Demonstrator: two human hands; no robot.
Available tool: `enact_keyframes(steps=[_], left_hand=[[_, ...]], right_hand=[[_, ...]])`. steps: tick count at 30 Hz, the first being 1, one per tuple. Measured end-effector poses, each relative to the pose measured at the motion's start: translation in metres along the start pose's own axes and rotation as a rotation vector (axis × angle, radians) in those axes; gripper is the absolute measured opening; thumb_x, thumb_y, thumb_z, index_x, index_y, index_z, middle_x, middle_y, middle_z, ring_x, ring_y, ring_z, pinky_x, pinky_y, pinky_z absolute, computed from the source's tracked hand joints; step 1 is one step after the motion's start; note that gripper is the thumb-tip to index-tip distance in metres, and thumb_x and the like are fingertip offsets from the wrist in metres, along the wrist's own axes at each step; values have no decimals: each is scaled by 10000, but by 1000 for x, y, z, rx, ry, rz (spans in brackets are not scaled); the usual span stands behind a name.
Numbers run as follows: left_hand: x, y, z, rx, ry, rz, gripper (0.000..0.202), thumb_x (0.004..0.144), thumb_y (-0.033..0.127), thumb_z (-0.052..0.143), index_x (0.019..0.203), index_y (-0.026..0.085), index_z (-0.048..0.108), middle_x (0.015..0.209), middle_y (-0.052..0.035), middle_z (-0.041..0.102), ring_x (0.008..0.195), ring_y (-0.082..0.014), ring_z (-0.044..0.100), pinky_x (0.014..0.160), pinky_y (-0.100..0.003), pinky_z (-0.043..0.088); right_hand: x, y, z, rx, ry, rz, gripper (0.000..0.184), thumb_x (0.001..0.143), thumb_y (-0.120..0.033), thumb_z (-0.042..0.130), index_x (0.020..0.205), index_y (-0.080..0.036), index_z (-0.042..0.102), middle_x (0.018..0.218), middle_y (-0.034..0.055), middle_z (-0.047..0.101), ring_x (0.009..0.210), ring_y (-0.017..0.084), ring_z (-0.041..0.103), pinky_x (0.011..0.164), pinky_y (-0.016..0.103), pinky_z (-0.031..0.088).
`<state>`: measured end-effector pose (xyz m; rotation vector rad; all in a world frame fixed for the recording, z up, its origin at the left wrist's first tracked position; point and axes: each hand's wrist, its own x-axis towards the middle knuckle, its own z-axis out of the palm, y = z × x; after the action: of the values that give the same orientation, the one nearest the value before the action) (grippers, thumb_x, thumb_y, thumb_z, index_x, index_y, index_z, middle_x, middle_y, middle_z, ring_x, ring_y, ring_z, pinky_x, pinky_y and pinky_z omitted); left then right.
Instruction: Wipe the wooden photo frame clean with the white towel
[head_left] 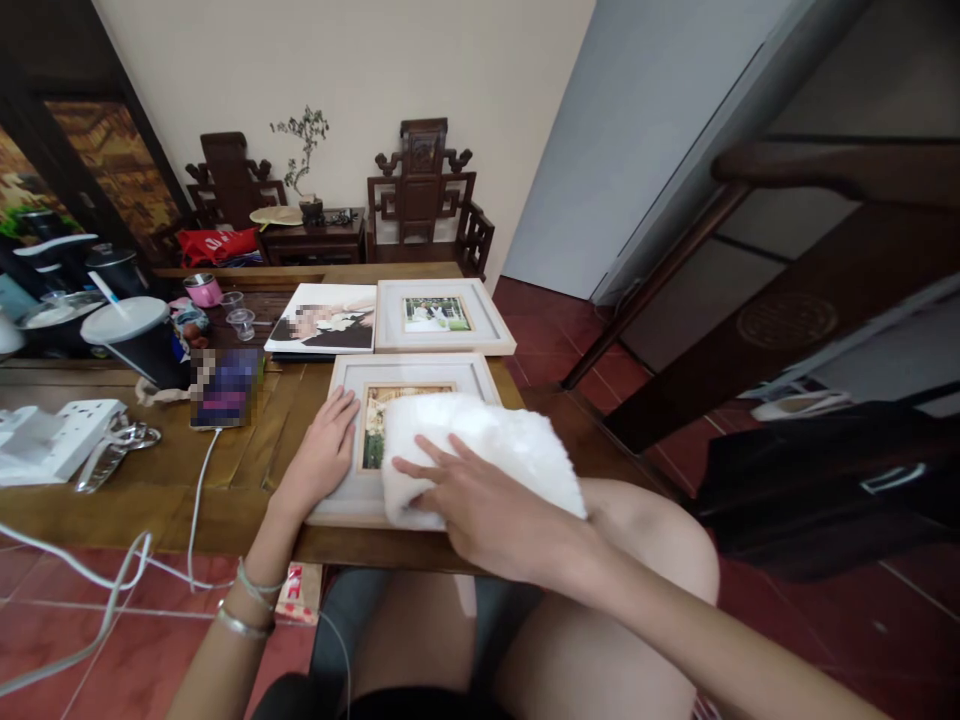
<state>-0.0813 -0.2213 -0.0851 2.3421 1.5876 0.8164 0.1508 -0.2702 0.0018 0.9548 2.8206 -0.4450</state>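
A light wooden picture frame [341, 505] lies flat near the table's front edge, with a small photo [373, 440] inside its wide white mount. My left hand [326, 445] rests flat along the left side of this frame, fingers extended. Over the frame's right part spreads a fluffy white cloth [517, 440], hiding much of the photo and overhanging the table edge. My right hand [480, 495] presses on top of the cloth with its fingers spread; the thumb is partly lost in a fold.
Behind lie a second framed photo [487, 330] and a white-edged photo panel [322, 320]. At left are a lidded cup with a straw [139, 340], a phone [225, 390] on a white cable [196, 500], and a power strip [67, 440]. A dark wooden chair [787, 320] stands at right.
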Motion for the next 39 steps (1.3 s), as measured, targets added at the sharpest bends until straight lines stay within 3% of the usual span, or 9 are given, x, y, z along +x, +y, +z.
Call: enact_keyframes(steps=[5,9,15,22,26,29,31,34,39], left_hand=[[1,1,-3,-17,-28,10,452,960,250,338,1333,108,549,1479,-148,464,1445,-254,306,1191,-484,269],[2,0,-4,-8,-18,15,449,969,286,349,1323,108,561,1453,-149,496,1432,-259,334,1186,-487,279],[1,-1,-1,11,-41,15,459,971,275,334,1322,82,558,1475,-165,464,1443,-264,310,1179,-495,282],[0,4,-5,-8,-76,9,441,973,248,334,1335,115,550,1477,-128,471,1445,-251,306,1168,-519,292],[2,4,-6,-25,-37,46,434,963,243,364,1299,77,582,1436,-159,512,1432,-259,332,1172,-472,304],[4,6,-8,-34,-17,67,417,955,221,375,1281,99,604,1412,-151,540,1405,-257,386,1162,-463,324],[5,8,-9,-40,-12,76,414,951,201,371,1278,116,610,1395,-140,559,1388,-250,415,1155,-459,338],[4,7,-8,-39,-7,72,423,950,205,375,1286,81,600,1388,-155,562,1405,-255,386,1155,-459,341],[1,0,-3,-37,6,59,440,955,235,384,1306,52,576,1391,-169,554,1407,-256,379,1162,-464,332]], right_hand=[[25,-20,7,-46,2,-42,473,768,-58,499,1188,-150,696,1561,71,328,1465,365,153,1169,594,184],[-10,-7,15,19,57,71,524,691,-17,512,1155,-151,715,1542,76,364,1464,359,147,1184,582,162],[-57,42,25,-14,218,249,492,657,32,440,952,-194,762,1482,44,457,1455,311,208,1178,577,218],[5,95,4,-11,380,316,617,698,62,394,1235,-109,646,1525,133,382,1458,333,166,1148,602,251],[63,79,-21,-96,454,172,575,754,46,481,1289,-123,607,1551,138,345,1462,366,163,1151,620,202],[100,60,-24,-212,367,-9,515,809,27,503,1294,-121,596,1464,142,483,1456,332,213,1171,578,140],[114,54,-20,-233,322,-27,502,823,35,484,1288,-119,593,1364,147,579,1438,297,271,1168,552,148],[114,60,-15,-220,293,29,447,819,23,510,1222,-125,634,1232,164,658,1395,287,356,1147,554,183],[74,99,-25,-186,239,182,441,788,25,506,1152,-147,686,1175,155,690,1333,307,458,1136,595,200]])
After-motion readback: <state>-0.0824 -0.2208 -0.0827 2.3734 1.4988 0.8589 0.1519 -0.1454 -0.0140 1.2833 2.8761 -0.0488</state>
